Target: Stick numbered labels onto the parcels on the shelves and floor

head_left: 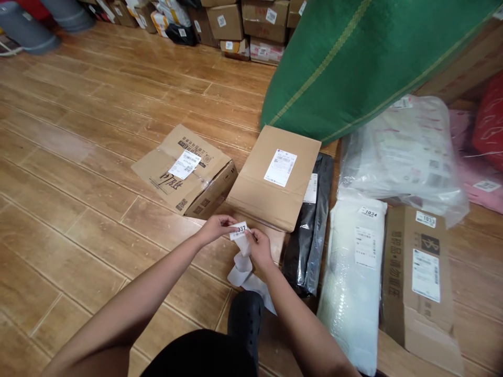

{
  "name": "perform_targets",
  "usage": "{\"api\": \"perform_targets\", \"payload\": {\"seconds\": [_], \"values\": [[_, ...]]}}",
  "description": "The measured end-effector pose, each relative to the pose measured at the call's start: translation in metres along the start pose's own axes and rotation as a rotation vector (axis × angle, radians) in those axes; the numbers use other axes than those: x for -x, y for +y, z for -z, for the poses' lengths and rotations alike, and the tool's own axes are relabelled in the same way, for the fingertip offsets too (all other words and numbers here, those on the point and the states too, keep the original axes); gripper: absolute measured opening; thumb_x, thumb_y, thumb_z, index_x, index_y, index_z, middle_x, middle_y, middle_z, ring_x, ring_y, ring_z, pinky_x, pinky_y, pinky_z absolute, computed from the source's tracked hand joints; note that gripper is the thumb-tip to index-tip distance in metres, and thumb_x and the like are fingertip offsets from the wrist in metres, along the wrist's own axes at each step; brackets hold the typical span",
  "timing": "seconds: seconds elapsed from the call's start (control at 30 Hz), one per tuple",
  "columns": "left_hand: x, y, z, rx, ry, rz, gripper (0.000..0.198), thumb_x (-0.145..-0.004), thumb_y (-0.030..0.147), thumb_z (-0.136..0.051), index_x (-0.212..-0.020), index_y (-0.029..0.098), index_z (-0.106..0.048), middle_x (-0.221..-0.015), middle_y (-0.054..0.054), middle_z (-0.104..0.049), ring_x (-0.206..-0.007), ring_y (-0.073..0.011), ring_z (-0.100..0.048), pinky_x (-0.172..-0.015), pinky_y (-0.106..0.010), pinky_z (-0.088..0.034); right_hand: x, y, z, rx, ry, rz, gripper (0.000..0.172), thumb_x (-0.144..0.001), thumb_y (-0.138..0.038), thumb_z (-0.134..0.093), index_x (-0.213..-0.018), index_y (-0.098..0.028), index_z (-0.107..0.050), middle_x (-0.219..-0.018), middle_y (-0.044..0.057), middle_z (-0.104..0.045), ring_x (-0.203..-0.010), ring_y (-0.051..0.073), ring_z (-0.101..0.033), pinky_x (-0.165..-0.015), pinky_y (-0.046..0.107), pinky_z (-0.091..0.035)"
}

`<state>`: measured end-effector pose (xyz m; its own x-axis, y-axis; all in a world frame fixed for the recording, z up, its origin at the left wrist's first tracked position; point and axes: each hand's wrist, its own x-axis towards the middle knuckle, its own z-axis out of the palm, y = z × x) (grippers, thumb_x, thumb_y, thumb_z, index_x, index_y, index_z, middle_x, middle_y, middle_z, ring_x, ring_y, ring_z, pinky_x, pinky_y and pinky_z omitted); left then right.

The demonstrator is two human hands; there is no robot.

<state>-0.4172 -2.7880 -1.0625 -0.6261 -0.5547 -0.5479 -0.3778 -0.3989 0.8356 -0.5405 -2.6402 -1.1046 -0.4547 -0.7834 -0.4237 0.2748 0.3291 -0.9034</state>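
Between both hands is a white label strip (240,246), its top label printed with a number ending in "037". My left hand (217,229) pinches the label's left edge. The right side of the same strip is gripped by my right hand (259,247), fingers closed. Below, the strip's backing trails in loose curls toward the floor. Just beyond my hands lies a flat cardboard box (251,178) with a white shipping label on top. To its left sits another cardboard box (196,183) with black print, handwriting and a shipping label.
A black plastic-wrapped parcel (302,251), a white parcel (346,293) marked 1034 and a cardboard box (401,283) marked 1033 lie at right. A large green sack (334,63) leans behind. Stacked boxes (226,23) line the back. A dark shoe (245,319) is below my hands.
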Motion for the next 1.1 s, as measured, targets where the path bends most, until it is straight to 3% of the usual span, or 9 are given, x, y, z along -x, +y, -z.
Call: {"api": "perform_targets", "payload": {"seconds": [0.1,0.23,0.33,0.47,0.6,0.73,0.8,0.97,1.1], "values": [[0.003,-0.002,0.002,-0.109,-0.054,0.019,0.032,-0.058,0.04,-0.087,-0.075,0.015,-0.077,-0.071,-0.007,-0.072,-0.062,-0.0154,-0.06,-0.062,-0.026,-0.045,0.001,0.003,-0.002,0.014,0.013,-0.001,0.037,-0.082,-0.052,-0.064,-0.071,-0.017,-0.061,-0.067,0.0,-0.059,-0.062,0.011,-0.048,-0.06,0.023,-0.04],[0.005,-0.005,0.0,-0.23,-0.074,0.0,0.037,-0.065,0.05,-0.079,-0.077,0.015,-0.078,-0.078,-0.008,-0.073,-0.072,-0.0173,-0.062,-0.067,-0.026,-0.045,0.002,0.008,-0.007,0.005,-0.027,-0.006,0.034,-0.079,-0.049,-0.066,-0.087,-0.016,-0.067,-0.083,0.004,-0.068,-0.072,0.014,-0.057,-0.068,0.025,-0.046],[0.003,-0.005,-0.001,-0.322,-0.097,0.0,0.045,-0.065,0.052,-0.077,-0.09,0.015,-0.077,-0.085,-0.007,-0.075,-0.077,-0.0193,-0.065,-0.07,-0.026,-0.047,0.002,0.011,-0.01,0.047,-0.014,-0.018,0.035,-0.078,-0.05,-0.066,-0.078,-0.015,-0.065,-0.072,0.002,-0.063,-0.066,0.013,-0.052,-0.062,0.024,-0.041],[0.003,0.0,0.0,-0.525,-0.061,0.014,0.037,-0.072,0.048,-0.071,-0.087,0.015,-0.077,-0.082,-0.006,-0.075,-0.077,-0.0195,-0.066,-0.07,-0.026,-0.045,0.0,0.014,-0.014,0.083,0.035,-0.035,0.04,-0.078,-0.055,-0.063,-0.07,-0.016,-0.058,-0.062,-0.002,-0.054,-0.059,0.01,-0.043,-0.056,0.022,-0.033],[0.009,0.011,-0.005,-0.758,0.003,0.04,0.027,-0.078,0.041,-0.067,-0.087,0.018,-0.079,-0.084,-0.004,-0.076,-0.079,-0.0185,-0.066,-0.068,-0.025,-0.042,-0.002,0.021,-0.022,0.069,0.061,-0.083,0.049,-0.074,-0.063,-0.064,-0.062,-0.017,-0.051,-0.057,-0.003,-0.047,-0.056,0.009,-0.038,-0.052,0.021,-0.03],[0.016,0.035,-0.006,-0.994,0.007,0.06,0.013,-0.074,0.032,-0.071,-0.078,0.023,-0.079,-0.079,-0.003,-0.076,-0.075,-0.018,-0.067,-0.064,-0.025,-0.038,0.009,0.034,-0.026,0.041,0.073,-0.159,0.052,-0.068,-0.065,-0.067,-0.058,-0.018,-0.047,-0.054,-0.004,-0.044,-0.053,0.008,-0.035,-0.049,0.021,-0.027],[0.017,0.05,0.002,-1.115,0.092,0.057,0.013,-0.077,0.029,-0.069,-0.08,0.022,-0.08,-0.082,-0.005,-0.076,-0.078,-0.0204,-0.067,-0.066,-0.027,-0.039,0.019,0.043,-0.02,0.028,0.108,-0.189,0.051,-0.068,-0.064,-0.067,-0.058,-0.018,-0.047,-0.054,-0.004,-0.044,-0.053,0.008,-0.036,-0.05,0.021,-0.027],[0.005,0.065,0.027,-1.377,0.475,0.008,0.038,-0.094,0.03,-0.042,-0.101,0.011,-0.075,-0.098,-0.022,-0.071,-0.087,-0.0334,-0.066,-0.069,-0.038,-0.042,0.049,0.061,0.007,-0.032,0.187,-0.259,0.049,-0.063,-0.063,-0.066,-0.057,-0.019,-0.047,-0.054,-0.002,-0.047,-0.054,0.01,-0.039,-0.051,0.023,-0.032],[-0.009,0.056,0.033,-1.521,0.467,-0.218,0.035,-0.095,0.017,-0.037,-0.095,0.011,-0.072,-0.098,-0.022,-0.068,-0.107,-0.0348,-0.058,-0.08,-0.045,-0.041,0.065,0.066,0.02,-0.084,0.147,-0.265,0.047,-0.061,-0.061,-0.068,-0.057,-0.019,-0.047,-0.055,-0.001,-0.049,-0.053,0.01,-0.04,-0.051,0.024,-0.033]]}}
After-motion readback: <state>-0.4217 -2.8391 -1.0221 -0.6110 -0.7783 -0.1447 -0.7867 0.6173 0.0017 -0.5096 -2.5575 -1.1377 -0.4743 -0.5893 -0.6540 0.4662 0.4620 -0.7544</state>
